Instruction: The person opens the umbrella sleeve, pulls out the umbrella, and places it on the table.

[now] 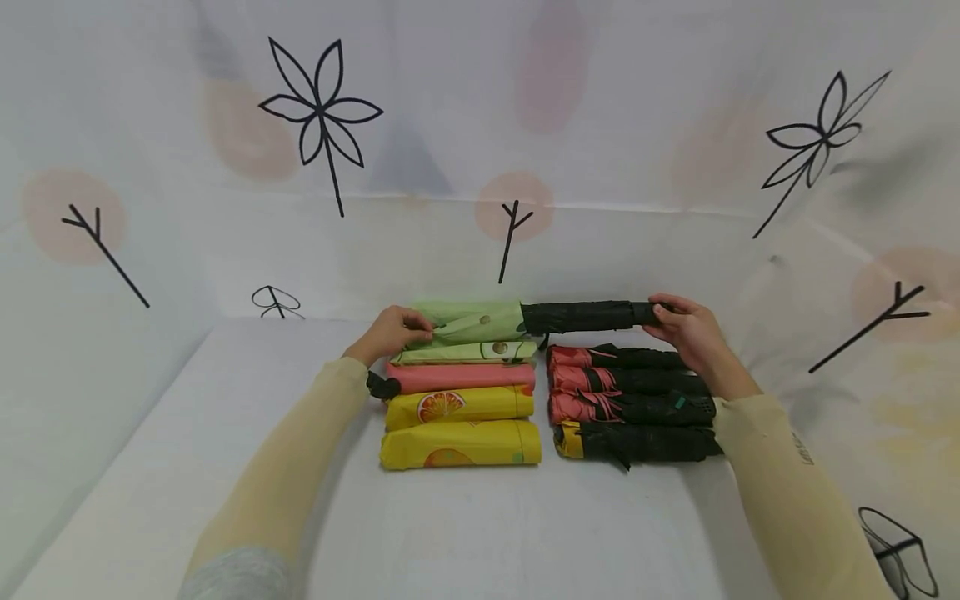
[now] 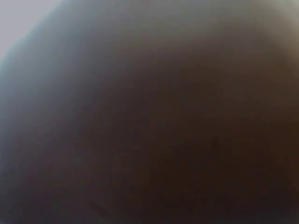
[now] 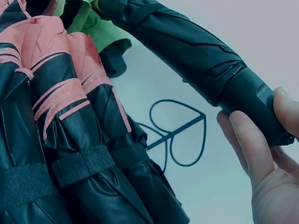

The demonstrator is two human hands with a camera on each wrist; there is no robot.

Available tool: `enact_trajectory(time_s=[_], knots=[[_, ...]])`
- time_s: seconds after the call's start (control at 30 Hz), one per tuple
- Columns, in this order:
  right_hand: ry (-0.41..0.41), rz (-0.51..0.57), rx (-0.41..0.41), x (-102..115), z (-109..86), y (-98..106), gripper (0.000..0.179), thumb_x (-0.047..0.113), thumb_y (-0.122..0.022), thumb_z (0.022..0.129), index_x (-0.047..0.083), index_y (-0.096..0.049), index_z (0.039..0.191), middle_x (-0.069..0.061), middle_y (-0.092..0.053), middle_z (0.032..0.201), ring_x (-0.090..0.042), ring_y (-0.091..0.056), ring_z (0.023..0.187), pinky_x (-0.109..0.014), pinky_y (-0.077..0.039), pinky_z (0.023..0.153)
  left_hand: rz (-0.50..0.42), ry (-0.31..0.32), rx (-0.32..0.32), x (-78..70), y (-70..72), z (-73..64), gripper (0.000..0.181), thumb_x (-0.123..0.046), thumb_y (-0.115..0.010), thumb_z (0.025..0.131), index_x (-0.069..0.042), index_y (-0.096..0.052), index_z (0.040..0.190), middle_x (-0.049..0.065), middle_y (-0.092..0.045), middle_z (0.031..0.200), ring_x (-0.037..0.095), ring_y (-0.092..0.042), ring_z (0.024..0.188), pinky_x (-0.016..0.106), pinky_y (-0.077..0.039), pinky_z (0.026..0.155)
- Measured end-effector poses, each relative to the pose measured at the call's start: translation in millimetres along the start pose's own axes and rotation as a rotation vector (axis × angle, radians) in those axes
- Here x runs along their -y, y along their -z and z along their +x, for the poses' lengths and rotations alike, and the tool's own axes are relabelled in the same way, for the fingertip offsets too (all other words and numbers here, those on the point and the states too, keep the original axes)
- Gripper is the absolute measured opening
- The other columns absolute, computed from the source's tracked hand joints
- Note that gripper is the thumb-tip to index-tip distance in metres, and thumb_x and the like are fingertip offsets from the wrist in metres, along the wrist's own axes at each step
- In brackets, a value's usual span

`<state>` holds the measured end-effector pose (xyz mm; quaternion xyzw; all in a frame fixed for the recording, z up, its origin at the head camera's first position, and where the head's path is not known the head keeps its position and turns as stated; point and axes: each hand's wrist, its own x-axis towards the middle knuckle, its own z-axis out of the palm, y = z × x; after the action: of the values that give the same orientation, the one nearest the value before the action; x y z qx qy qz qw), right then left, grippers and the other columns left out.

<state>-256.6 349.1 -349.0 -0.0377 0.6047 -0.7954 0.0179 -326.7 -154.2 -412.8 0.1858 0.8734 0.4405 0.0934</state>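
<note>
At the back of the table lies a folded black umbrella (image 1: 581,317), its left part inside a light green umbrella cover (image 1: 468,317). My left hand (image 1: 390,333) pinches the cover near its left end. The right hand (image 1: 690,333) grips the umbrella's handle (image 3: 252,100) at the other end, thumb on one side and fingers on the other. Just in front lies a second green cover (image 1: 465,353). The left wrist view is dark and blurred, and nothing in it can be made out.
In front of the green covers lie a pink cover (image 1: 465,377) and two yellow covers (image 1: 461,443). To their right is a row of several folded black umbrellas (image 1: 652,408) with pink or yellow ends. A patterned white cloth (image 1: 420,250) rises behind.
</note>
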Motion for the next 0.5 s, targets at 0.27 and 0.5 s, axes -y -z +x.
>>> enact_trajectory(time_s=[0.27,0.5], knots=[[-0.011,0.042,-0.007,-1,-3.2,7,0.024,-0.003,-0.054,0.1,0.008,-0.074,0.107,-0.004,-0.052,0.117,-0.015,-0.07,0.094,-0.031,-0.057,0.082,0.004,0.002,-0.001,-2.9,0.4,0.4,0.012,-0.016,-0.072,0.094,-0.01,-0.077,0.103,0.007,-0.07,0.116,0.025,-0.062,0.107,0.042,-0.052,0.092],[-0.024,0.051,-0.017,-1,-5.5,12,0.024,-0.001,-0.053,0.101,0.008,-0.074,0.107,-0.009,-0.044,0.124,-0.015,-0.07,0.094,-0.03,-0.057,0.08,0.006,0.009,0.005,-2.8,-0.7,0.1,0.012,-0.017,-0.072,0.094,-0.01,-0.077,0.103,0.007,-0.069,0.114,0.025,-0.062,0.107,0.043,-0.051,0.093]])
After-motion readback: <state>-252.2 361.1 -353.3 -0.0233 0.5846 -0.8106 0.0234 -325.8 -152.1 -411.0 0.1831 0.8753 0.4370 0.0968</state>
